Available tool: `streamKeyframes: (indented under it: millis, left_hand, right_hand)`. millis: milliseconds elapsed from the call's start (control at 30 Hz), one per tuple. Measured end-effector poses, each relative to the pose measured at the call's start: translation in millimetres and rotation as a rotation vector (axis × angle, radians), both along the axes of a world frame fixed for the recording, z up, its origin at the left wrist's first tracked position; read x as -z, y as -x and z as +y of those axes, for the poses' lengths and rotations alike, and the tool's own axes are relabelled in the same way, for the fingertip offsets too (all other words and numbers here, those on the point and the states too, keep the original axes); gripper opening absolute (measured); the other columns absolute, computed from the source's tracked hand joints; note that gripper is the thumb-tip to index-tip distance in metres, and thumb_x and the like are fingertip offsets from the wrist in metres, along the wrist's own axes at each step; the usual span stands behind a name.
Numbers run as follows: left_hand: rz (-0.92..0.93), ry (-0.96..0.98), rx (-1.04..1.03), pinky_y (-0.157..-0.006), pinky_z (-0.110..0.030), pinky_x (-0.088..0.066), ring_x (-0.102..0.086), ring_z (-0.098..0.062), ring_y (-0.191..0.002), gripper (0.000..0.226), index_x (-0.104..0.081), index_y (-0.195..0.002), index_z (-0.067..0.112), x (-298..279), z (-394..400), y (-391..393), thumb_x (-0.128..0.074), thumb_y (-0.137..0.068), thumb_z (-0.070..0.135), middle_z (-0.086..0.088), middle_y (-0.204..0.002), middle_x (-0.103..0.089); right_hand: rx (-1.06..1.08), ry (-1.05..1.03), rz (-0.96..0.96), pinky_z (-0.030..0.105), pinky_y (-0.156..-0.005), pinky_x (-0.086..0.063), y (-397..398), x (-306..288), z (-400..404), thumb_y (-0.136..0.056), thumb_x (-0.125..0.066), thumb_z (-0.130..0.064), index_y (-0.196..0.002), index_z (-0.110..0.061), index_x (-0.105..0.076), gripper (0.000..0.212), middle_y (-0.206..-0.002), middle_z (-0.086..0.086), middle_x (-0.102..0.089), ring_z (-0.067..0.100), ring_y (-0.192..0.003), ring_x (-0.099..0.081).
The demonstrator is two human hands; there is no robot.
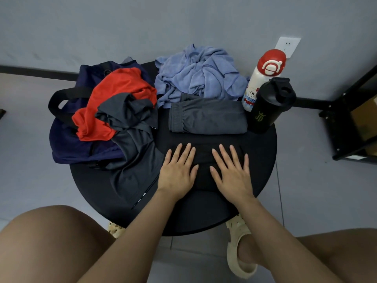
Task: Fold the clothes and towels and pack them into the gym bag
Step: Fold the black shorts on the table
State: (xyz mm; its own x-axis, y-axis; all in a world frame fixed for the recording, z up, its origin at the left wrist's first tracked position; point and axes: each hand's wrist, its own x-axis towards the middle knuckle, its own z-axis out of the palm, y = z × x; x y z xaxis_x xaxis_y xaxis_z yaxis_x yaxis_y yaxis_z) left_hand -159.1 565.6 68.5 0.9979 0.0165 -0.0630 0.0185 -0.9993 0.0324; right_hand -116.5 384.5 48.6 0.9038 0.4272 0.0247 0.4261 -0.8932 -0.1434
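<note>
On round table (263, 160), flat hands (176, 172) (232, 172) press seemingly folded black cloth (204, 160).

The round worktop (263, 160) is matt black, and the folded cloth garment (204, 158) at its middle is black too, hard to tell from it. At 12 o'clock lies a folded dark grey pair of shorts (208, 117), beyond it a crumpled periwinkle-blue towel (200, 72). At 10 o'clock a navy fabric gym bag (67, 144) with black straps carries a bright red-orange shirt (120, 88) and a charcoal jacket (134, 160). At 2 o'clock stand a white bottle with red cap and cartoon bear print (263, 78) and a black shaker bottle with yellow-green lettering (269, 107).
</note>
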Motion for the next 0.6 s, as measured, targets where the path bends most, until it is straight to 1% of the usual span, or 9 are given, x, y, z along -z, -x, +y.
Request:
streamKeyframes:
  millis: [67,200,300,467,533,600]
  left_hand:
    - [0.028,-0.015,0.014,-0.117,-0.038,0.008,0.007,-0.017,-0.147,0.058,0.002,-0.151,0.022,3.9,1.7,-0.7,-0.010,-0.099,0.047,0.006,-0.159,0.002]
    - [0.045,-0.016,0.014,-0.116,-0.038,0.011,0.009,-0.017,-0.146,0.060,0.006,-0.150,0.023,7.8,3.1,-3.2,-0.009,-0.098,0.047,0.006,-0.159,0.005]
    - [0.057,-0.022,0.007,-0.116,-0.039,0.010,0.010,-0.017,-0.146,0.060,0.007,-0.150,0.022,9.3,1.6,-4.2,-0.009,-0.098,0.047,0.006,-0.159,0.006]
    - [0.102,-0.008,0.010,-0.116,-0.039,0.011,0.010,-0.017,-0.146,0.060,0.007,-0.150,0.022,8.7,2.1,-6.2,-0.010,-0.099,0.047,0.005,-0.159,0.007]
    - [0.158,0.038,0.022,-0.115,-0.038,0.011,0.010,-0.016,-0.146,0.059,0.005,-0.151,0.022,4.2,4.9,-9.9,-0.011,-0.100,0.046,0.007,-0.159,0.007]
    - [0.219,0.111,0.026,-0.116,-0.037,0.010,0.010,-0.014,-0.146,0.055,0.003,-0.151,0.023,-2.7,8.4,-14.3,-0.014,-0.102,0.041,0.008,-0.159,0.006]
  right_hand:
    - [0.011,0.012,0.007,0.051,-0.117,0.003,0.4,2.7,-0.3,-0.097,-0.015,-0.055,-0.150,-0.034,-0.010,0.057,-0.160,-0.008,-0.010,0.017,-0.147,0.002]
    - [0.036,0.002,0.016,0.051,-0.117,-0.002,0.7,4.4,1.1,-0.097,-0.016,-0.055,-0.150,-0.034,-0.014,0.057,-0.159,-0.008,-0.014,0.018,-0.148,-0.004]
    - [0.034,0.005,0.027,0.052,-0.117,-0.002,0.1,5.6,0.9,-0.098,-0.021,-0.053,-0.150,-0.034,-0.015,0.057,-0.159,-0.008,-0.013,0.018,-0.148,-0.004]
    - [0.022,0.023,0.038,0.052,-0.116,0.000,-0.5,4.2,1.2,-0.098,-0.025,-0.053,-0.151,-0.032,-0.016,0.057,-0.160,-0.007,-0.013,0.020,-0.148,-0.004]
    - [0.016,0.019,0.080,0.051,-0.115,0.004,-2.1,2.4,1.1,-0.098,-0.025,-0.052,-0.151,-0.032,-0.013,0.058,-0.160,-0.008,-0.009,0.019,-0.148,0.000]
    - [0.015,0.052,0.151,0.051,-0.115,0.009,-3.5,-1.0,1.6,-0.099,-0.020,-0.054,-0.152,-0.034,-0.004,0.059,-0.161,-0.009,0.001,0.018,-0.147,0.009]
